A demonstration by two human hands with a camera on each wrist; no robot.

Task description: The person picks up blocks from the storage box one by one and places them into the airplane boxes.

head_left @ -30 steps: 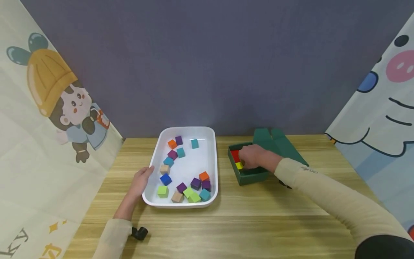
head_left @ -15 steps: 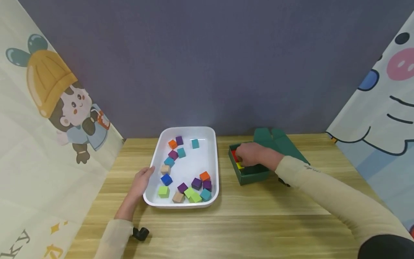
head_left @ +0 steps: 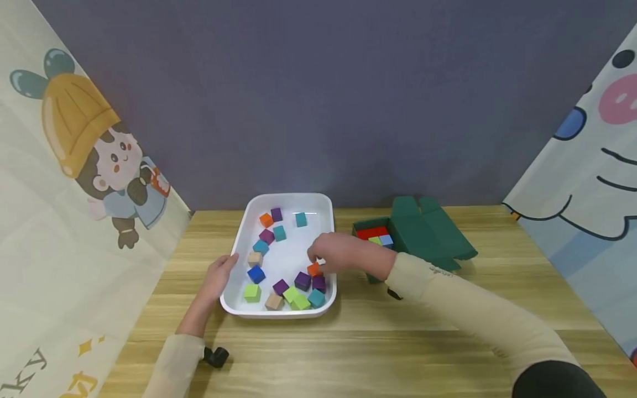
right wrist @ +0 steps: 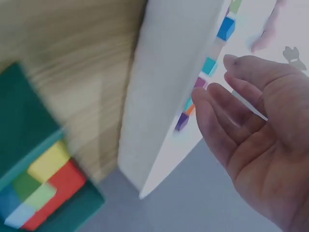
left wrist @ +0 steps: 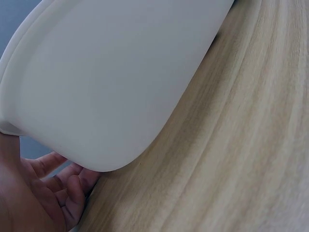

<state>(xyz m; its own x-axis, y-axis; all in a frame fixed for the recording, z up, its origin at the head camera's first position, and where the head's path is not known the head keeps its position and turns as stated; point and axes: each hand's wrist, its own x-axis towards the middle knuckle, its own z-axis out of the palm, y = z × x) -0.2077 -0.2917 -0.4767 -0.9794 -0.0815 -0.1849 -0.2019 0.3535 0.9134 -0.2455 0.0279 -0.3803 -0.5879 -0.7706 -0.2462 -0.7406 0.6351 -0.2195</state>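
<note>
A white tray (head_left: 303, 249) holds several coloured cubes. My left hand (head_left: 219, 276) grips its left rim, thumb on the rim; in the left wrist view the fingers (left wrist: 75, 193) curl below the tray's side. My right hand (head_left: 333, 251) hovers over the tray's right side, close to an orange cube (head_left: 313, 269). In the right wrist view its fingers are loosely bent, with nothing between them. A purple cube (head_left: 302, 281) and a teal cube (head_left: 316, 298) lie nearby. To the right, a green box (head_left: 373, 223) holds red, lime and light blue blocks, partly hidden by my right forearm.
The box's green lid (head_left: 430, 232) lies folded back to the right on the wooden table (head_left: 348, 354). A grey-blue wall (head_left: 318, 105) stands behind, with printed white sheets on both sides.
My right hand has left the green box and moved left over the tray. A lime and a light blue block now show in the box. My left hand stays on the tray rim.
</note>
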